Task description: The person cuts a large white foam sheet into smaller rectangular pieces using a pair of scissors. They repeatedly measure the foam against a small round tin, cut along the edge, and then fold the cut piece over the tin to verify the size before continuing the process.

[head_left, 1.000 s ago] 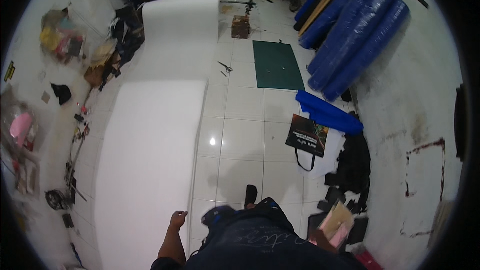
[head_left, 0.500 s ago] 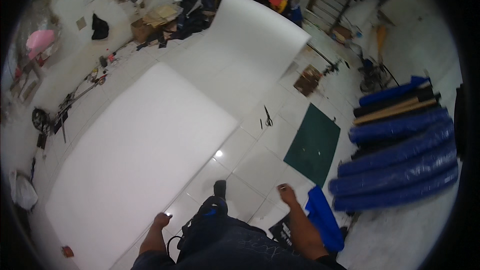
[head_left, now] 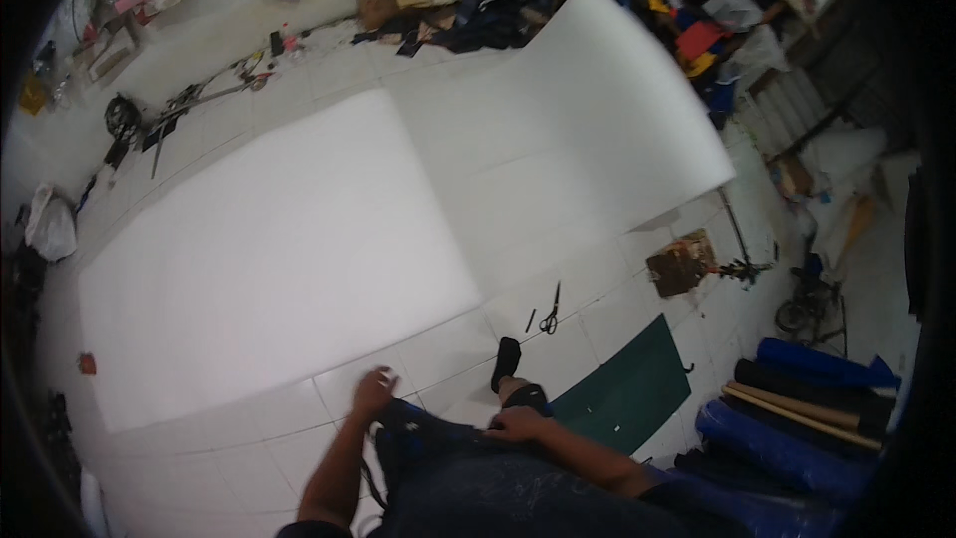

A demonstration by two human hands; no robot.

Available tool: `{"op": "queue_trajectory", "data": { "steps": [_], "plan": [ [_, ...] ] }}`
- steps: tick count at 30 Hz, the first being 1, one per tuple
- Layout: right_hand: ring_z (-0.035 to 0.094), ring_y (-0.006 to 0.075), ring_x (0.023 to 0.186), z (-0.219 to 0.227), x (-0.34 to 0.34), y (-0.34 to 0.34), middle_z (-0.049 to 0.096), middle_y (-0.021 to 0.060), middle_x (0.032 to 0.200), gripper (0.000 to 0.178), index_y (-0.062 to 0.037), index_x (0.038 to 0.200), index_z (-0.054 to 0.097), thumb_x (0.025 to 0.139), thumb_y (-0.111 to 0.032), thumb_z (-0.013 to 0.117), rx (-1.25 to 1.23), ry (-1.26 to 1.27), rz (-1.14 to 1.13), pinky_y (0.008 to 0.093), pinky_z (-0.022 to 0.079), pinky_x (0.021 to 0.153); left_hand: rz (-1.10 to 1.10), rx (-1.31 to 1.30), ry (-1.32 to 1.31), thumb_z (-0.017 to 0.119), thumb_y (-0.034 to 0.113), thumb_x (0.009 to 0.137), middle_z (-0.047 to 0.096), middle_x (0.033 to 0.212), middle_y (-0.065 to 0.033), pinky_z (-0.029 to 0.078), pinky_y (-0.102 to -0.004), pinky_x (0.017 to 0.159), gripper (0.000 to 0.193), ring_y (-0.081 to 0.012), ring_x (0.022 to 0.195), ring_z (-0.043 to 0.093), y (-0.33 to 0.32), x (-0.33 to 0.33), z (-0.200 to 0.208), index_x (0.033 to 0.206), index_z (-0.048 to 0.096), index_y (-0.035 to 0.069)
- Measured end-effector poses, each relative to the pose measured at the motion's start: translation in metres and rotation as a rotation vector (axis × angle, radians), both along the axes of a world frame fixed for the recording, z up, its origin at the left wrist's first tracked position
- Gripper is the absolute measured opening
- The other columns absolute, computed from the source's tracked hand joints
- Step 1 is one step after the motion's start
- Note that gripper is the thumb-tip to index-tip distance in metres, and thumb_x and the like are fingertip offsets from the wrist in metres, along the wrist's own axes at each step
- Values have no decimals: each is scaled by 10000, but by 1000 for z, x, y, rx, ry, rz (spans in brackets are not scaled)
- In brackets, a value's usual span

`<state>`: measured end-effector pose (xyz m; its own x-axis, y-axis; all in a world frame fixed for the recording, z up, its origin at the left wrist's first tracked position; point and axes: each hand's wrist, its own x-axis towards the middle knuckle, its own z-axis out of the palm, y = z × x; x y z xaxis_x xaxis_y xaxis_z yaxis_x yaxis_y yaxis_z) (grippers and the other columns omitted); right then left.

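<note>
My left hand [head_left: 374, 393] is above the floor at the near edge of a large white sheet [head_left: 279, 249], its fingers bent together. A small pale spot shows at its fingertips, too small to name. My right hand [head_left: 516, 425] is at the front of my dark shorts, by my thigh, with curled fingers; what they hold, if anything, is hidden. Ahead of my black-socked foot [head_left: 506, 364] lie black scissors [head_left: 550, 317] and a thin dark stick [head_left: 530, 321]. A green mat [head_left: 627, 394] lies to the right, partly behind my right forearm. Beyond the sheet stands a white roll [head_left: 637, 90], partly unrolled.
Blue-wrapped rolls [head_left: 767, 443] are stacked at the right. A worn brown board [head_left: 680, 264] lies near the roll's end. Heaped fabric scraps [head_left: 518, 0] line the far wall. A small reddish-brown block [head_left: 88, 364] rests on the sheet's left end.
My view has turned, shifting the far things rightward. My right hand has come in from the right side to my shorts. My left hand has moved forward and a little right.
</note>
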<state>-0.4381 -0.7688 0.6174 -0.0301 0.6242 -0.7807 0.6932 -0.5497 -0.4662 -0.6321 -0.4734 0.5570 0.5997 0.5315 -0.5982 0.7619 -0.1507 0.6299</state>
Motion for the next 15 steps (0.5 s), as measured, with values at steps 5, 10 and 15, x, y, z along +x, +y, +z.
{"op": "queue_trajectory", "data": {
  "steps": [5, 10, 15],
  "plan": [
    [661, 340, 877, 19, 93, -53, 688, 149, 901, 382, -80, 916, 686, 905, -452, 602, 154, 162, 152, 459, 501, 747, -626, -46, 66, 627, 438, 858, 638, 1176, -188, 457, -506, 935, 447, -378, 1080, 599, -179, 44, 49, 1188, 658, 139],
    [626, 232, 813, 39, 109, -60, 663, 126, 870, 343, -38, 893, 633, 935, -379, 626, -198, 888, -196, 377, 467, 724, -362, -616, 6, 565, 218, 905, 644, 1151, -195, 457, -395, 954, 318, -311, 1084, 613, -259, 64, 54, 1180, 633, 74],
    [631, 254, 901, -64, 113, -82, 652, 177, 956, 314, -37, 1004, 634, 945, -344, 603, -482, 1007, 270, 397, 484, 792, -374, -1127, 75, 583, 187, 879, 655, 1129, -186, 464, -388, 941, 321, -285, 1062, 626, -296, 97, -27, 1162, 625, 43]
  ]
}}
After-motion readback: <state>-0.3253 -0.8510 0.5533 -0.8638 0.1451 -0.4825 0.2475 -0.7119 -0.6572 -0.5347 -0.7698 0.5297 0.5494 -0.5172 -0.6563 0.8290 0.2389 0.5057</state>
